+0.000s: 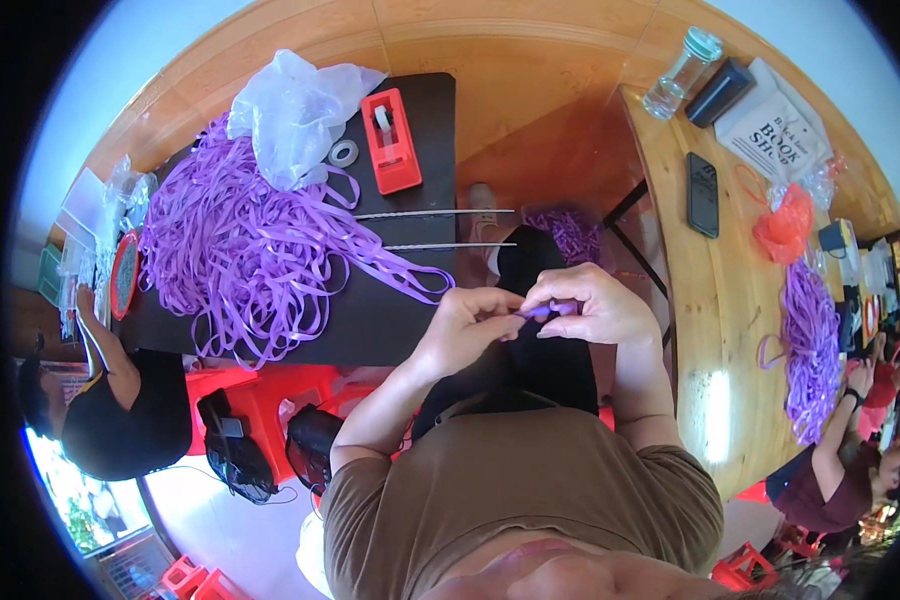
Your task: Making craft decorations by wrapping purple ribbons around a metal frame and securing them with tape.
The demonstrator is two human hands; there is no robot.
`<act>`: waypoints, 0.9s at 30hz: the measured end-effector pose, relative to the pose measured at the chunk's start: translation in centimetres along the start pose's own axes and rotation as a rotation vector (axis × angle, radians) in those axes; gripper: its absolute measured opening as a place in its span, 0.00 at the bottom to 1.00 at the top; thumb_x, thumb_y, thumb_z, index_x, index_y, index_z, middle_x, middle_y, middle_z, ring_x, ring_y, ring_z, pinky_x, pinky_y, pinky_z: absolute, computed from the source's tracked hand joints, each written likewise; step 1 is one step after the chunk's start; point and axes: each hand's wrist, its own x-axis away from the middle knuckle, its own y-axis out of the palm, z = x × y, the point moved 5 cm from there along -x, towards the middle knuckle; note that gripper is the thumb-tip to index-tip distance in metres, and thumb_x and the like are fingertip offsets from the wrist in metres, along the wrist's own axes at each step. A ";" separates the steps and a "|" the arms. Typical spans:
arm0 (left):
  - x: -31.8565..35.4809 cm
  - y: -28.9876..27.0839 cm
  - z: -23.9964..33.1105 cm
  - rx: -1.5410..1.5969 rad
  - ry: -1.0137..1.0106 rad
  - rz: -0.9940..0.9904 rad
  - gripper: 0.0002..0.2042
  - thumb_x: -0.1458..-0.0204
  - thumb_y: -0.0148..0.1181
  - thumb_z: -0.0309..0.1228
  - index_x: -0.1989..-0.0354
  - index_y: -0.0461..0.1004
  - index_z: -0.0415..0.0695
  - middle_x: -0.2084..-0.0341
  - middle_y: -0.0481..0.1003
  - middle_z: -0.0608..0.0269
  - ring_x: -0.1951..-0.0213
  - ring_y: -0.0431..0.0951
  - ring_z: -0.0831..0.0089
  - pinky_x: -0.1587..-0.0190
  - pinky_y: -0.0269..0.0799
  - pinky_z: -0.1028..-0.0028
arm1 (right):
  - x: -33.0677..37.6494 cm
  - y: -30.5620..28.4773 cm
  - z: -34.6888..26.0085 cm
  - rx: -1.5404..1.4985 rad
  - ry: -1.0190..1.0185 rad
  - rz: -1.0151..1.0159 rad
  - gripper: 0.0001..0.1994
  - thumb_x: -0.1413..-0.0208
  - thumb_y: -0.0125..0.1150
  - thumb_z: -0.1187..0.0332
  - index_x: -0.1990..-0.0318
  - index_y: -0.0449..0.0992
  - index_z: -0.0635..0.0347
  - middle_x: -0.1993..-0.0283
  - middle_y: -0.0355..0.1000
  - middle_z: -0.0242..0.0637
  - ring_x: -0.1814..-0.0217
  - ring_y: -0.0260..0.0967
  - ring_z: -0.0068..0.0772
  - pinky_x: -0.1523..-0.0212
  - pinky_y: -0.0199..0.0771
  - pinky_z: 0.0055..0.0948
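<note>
In front of my lap, between the two tables, both my hands meet at a small piece of purple ribbon [540,312]. My left hand [465,328] pinches its left end between thumb and forefinger. The other end is gripped by the bent fingers of my right hand [595,308], which cover part of it. Just left of my hands, a loop from a big tangled pile of purple ribbon [240,245] hangs toward the edge of the dark table [390,330]. Two thin metal rods [440,212] stick out past that table's right edge.
On the dark table are a red tape dispenser [395,150], a tape roll [343,153] and a clear plastic bag [295,115]. The wooden table [670,120] at right holds a phone [702,195], bottles, bags and more purple ribbon [810,350]. Other people sit at both sides.
</note>
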 end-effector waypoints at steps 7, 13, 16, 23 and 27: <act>0.6 1.3 -1.3 0.150 -0.071 -0.108 0.15 0.48 0.57 0.21 0.52 0.73 0.33 0.71 0.76 0.64 0.70 0.73 0.83 0.64 0.70 0.81 | 1.8 -1.1 1.3 0.177 -0.098 0.215 0.08 0.60 0.65 0.80 0.69 0.76 0.63 0.73 0.69 0.38 0.73 0.70 0.40 0.74 0.67 0.32; 0.1 2.7 -1.8 0.237 -0.047 -0.035 0.14 0.44 0.56 0.26 0.51 0.72 0.31 0.69 0.76 0.62 0.69 0.73 0.80 0.62 0.69 0.79 | 1.9 -0.6 1.3 0.251 -0.163 0.136 0.08 0.58 0.64 0.81 0.68 0.77 0.64 0.74 0.69 0.38 0.73 0.70 0.38 0.74 0.68 0.31; 0.0 2.5 -3.4 0.227 -0.063 -0.065 0.11 0.44 0.56 0.26 0.57 0.75 0.31 0.71 0.76 0.62 0.70 0.73 0.80 0.63 0.69 0.79 | 2.0 -0.5 1.3 0.297 -0.150 0.122 0.07 0.58 0.64 0.80 0.69 0.76 0.64 0.74 0.69 0.38 0.73 0.70 0.39 0.74 0.67 0.31; -0.1 2.1 -4.5 0.379 -0.099 -0.086 0.08 0.47 0.59 0.24 0.61 0.76 0.33 0.73 0.76 0.63 0.70 0.73 0.79 0.64 0.69 0.79 | 2.3 -0.1 1.3 0.108 -0.166 0.044 0.08 0.57 0.63 0.81 0.66 0.77 0.64 0.73 0.68 0.38 0.72 0.68 0.34 0.72 0.67 0.28; -0.1 2.2 -4.5 0.522 -0.146 -0.130 0.08 0.47 0.60 0.25 0.61 0.77 0.34 0.74 0.76 0.63 0.70 0.73 0.79 0.64 0.69 0.79 | 2.2 0.6 1.4 -0.032 -0.181 0.070 0.08 0.56 0.62 0.82 0.66 0.77 0.65 0.73 0.68 0.36 0.72 0.68 0.32 0.72 0.67 0.27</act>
